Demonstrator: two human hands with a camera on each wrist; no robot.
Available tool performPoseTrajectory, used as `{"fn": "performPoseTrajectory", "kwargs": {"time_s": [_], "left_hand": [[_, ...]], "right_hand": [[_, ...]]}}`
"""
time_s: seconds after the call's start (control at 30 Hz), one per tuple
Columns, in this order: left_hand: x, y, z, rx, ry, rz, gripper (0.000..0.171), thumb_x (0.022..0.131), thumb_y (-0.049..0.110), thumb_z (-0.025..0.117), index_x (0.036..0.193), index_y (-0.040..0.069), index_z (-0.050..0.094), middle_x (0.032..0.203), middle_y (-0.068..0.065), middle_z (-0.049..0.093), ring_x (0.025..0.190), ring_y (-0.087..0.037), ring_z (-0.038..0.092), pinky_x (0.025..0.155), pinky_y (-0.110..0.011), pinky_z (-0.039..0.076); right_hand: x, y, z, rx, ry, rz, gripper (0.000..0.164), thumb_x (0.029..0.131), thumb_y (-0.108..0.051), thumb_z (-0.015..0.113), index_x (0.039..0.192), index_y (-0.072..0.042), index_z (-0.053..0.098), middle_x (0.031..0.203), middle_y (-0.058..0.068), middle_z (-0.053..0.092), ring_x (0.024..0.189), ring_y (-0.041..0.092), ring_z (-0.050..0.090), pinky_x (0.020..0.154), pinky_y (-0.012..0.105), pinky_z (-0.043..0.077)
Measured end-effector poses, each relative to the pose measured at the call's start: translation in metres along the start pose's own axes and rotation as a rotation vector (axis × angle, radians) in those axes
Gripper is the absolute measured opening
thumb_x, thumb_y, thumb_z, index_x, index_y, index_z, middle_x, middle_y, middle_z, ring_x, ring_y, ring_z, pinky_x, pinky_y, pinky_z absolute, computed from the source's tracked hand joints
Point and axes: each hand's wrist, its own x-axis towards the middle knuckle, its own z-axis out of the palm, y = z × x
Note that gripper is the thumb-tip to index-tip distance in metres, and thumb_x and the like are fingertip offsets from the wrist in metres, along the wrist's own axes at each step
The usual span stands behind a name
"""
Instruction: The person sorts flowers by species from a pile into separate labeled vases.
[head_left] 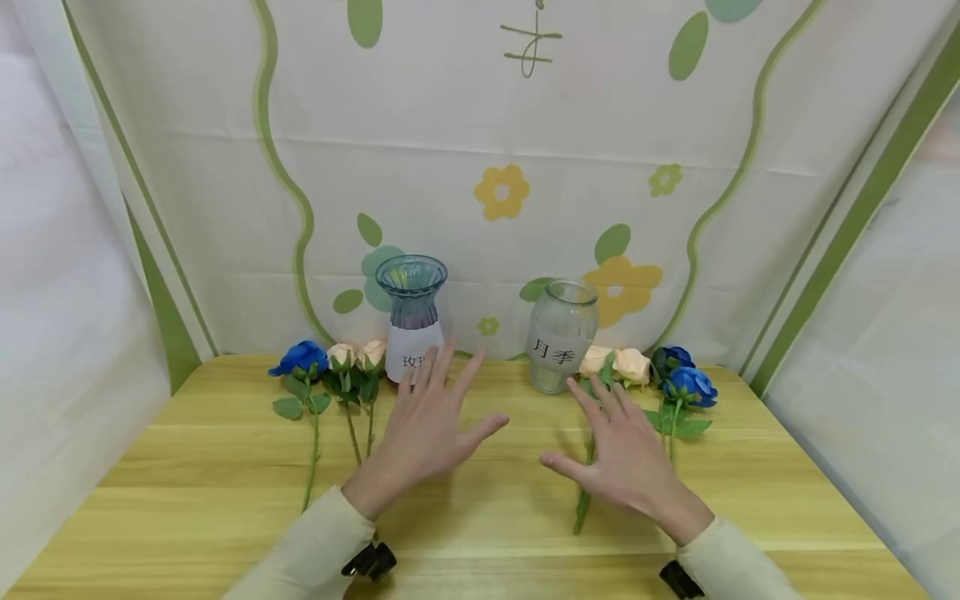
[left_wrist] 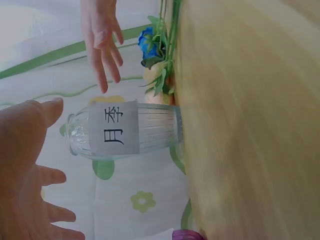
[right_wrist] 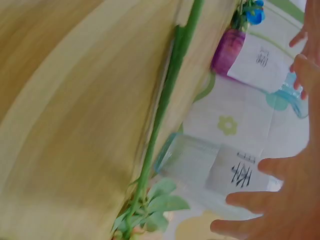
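My left hand (head_left: 431, 421) hovers over the table with fingers spread, holding nothing, in front of a blue-to-purple glass vase (head_left: 413, 312) with a white paper label. To the right my right hand (head_left: 626, 450), also spread and holding nothing, hangs near a clear glass vase (head_left: 562, 333) labelled with two characters. Left of the blue vase lie a blue artificial rose (head_left: 302, 358) and two pale peach roses (head_left: 356, 357). Beside the clear vase are peach roses (head_left: 630, 365), partly hidden by my right hand, and two blue roses (head_left: 690, 387). In the left wrist view the clear vase (left_wrist: 115, 129) stands upright on the table.
A light wood-grain table (head_left: 480, 533) carries the vases and flowers. Behind it hangs a white cloth backdrop (head_left: 420, 100) printed with flowers and green lines. White cloth walls rise at both sides. Green stems (right_wrist: 162, 105) reach toward the table's front.
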Motion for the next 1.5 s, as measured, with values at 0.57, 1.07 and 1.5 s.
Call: {"fn": "performPoseTrajectory", "kwargs": {"time_s": [0.57,1.07,1.5], "left_hand": [[0.084,0.039,0.006,-0.622,0.085,0.019,0.066,0.102,0.06,0.061,0.159,0.028,0.049,0.165,0.003,0.049,0.155,-0.025,0.043,0.125,-0.057,0.036],[0.138,0.07,0.019,-0.875,0.07,-0.124,0.074,0.1,0.058,0.066,0.164,0.032,0.04,0.17,-0.002,0.042,0.158,-0.028,0.039,0.126,-0.059,0.034],[0.165,0.075,0.039,-0.904,0.111,-0.167,0.069,0.103,0.048,0.067,0.164,0.031,0.04,0.17,-0.004,0.042,0.159,-0.029,0.038,0.129,-0.053,0.033]], "right_hand": [[-0.002,0.04,-0.017,0.655,-0.018,0.249,0.07,0.106,-0.052,0.061,0.165,-0.02,0.041,0.166,0.013,0.047,0.148,0.04,0.051,0.11,0.061,0.052],[0.004,0.058,-0.013,1.189,-0.064,0.56,0.064,0.106,-0.019,0.067,0.157,0.008,0.041,0.111,-0.01,0.076,0.103,0.006,0.076,0.097,0.03,0.062],[0.014,0.047,0.006,1.214,-0.132,0.686,0.051,0.103,-0.005,0.067,0.145,0.017,0.05,0.11,0.01,0.081,0.096,0.015,0.078,0.089,0.031,0.064]]}}
